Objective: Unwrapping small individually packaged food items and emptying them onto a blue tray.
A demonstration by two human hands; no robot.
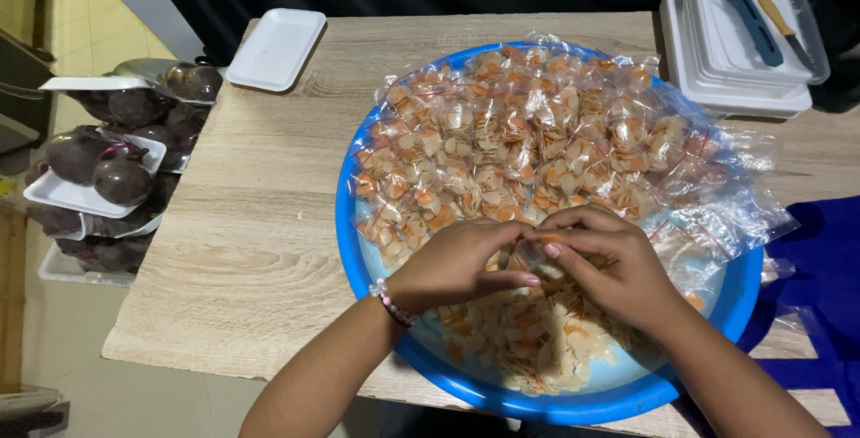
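A big blue basin (pixel 351 250) sits on the wooden table (pixel 260 223). Its far half is heaped with several small clear bags of pale orange chips (pixel 520 124); loose chips (pixel 528 339) lie in the near half. My left hand (pixel 452 263) and my right hand (pixel 609 263) meet over the basin's middle. Together they pinch a small clear bag (pixel 530 254) between the fingertips. A bead bracelet (pixel 391 302) circles my left wrist.
A white foam tray (pixel 276 47) lies at the table's far left corner. Stacked white trays (pixel 730 53) with a blue tool and a yellow-handled knife sit far right. Wrapped trays of dark purple fruit (pixel 107 169) are piled left of the table. Blue cloth (pixel 820 268) lies right.
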